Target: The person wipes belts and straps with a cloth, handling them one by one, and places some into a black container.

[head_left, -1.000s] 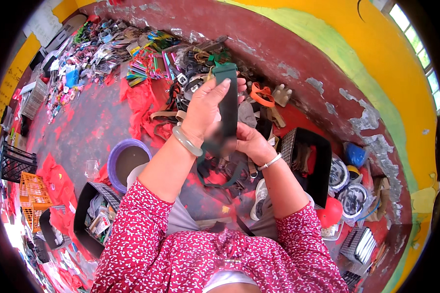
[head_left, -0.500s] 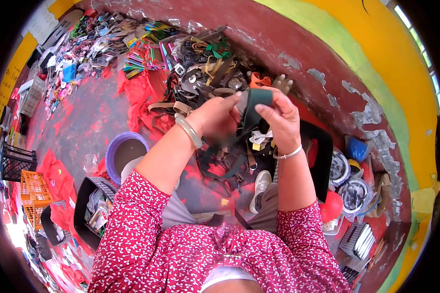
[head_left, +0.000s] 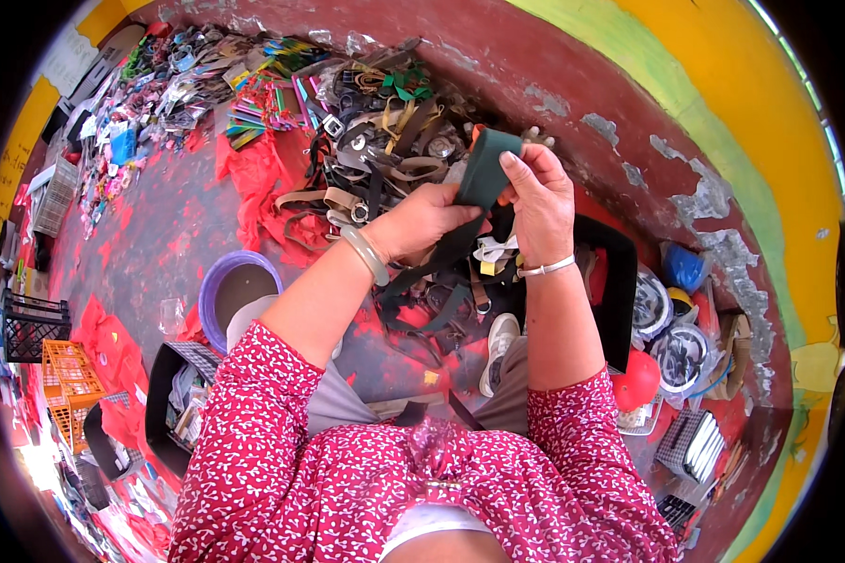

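A wide dark green belt (head_left: 488, 171) is stretched between my two hands, its fabric looped over at the top. My left hand (head_left: 424, 221), with a pale bangle at the wrist, pinches it at the lower left side. On the right, my right hand (head_left: 541, 201) grips its upper edge between thumb and fingers. A darker length of the belt trails down from my left hand toward the floor. Just beyond my hands lies a heap of belts (head_left: 376, 150) in black, brown and tan, some with metal buckles.
A purple bucket (head_left: 207, 310) stands left of my legs, and a black bin (head_left: 164, 413) of packets is nearer. Bagged wheels (head_left: 678, 357) and a red ball (head_left: 637, 380) lie at right. An orange crate (head_left: 66, 385) is far left. The peeling wall (head_left: 573, 84) rises behind the heap.
The belt has been turned so that its broad green face shows. My left hand has shifted down along it, and my right hand has moved slightly.
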A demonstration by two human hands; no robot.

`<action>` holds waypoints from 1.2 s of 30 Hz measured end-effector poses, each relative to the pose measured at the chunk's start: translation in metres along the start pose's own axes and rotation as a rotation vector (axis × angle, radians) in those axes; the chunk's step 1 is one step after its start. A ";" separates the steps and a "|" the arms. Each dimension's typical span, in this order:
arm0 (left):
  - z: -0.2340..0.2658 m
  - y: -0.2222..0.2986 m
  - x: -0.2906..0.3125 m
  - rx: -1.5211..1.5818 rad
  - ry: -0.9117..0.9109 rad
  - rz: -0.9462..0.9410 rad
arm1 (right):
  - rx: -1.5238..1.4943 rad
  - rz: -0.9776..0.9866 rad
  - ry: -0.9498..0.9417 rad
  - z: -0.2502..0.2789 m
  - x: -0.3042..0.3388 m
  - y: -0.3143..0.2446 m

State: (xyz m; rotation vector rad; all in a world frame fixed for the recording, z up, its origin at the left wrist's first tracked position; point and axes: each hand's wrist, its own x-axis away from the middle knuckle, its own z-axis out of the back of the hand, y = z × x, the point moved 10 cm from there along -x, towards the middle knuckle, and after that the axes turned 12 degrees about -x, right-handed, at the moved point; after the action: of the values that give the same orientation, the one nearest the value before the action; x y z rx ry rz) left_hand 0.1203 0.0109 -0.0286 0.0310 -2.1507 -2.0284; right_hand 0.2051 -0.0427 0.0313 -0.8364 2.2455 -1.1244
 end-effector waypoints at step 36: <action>0.048 0.017 0.007 -0.260 0.203 -0.202 | -0.360 -0.139 0.019 0.000 0.000 0.031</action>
State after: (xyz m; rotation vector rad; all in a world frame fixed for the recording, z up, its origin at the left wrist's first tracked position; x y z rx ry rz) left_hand 0.1082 0.0583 -0.0131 0.4145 -1.8139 -2.2876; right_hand 0.1960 -0.0278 0.0055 -1.1416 2.4782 -0.7955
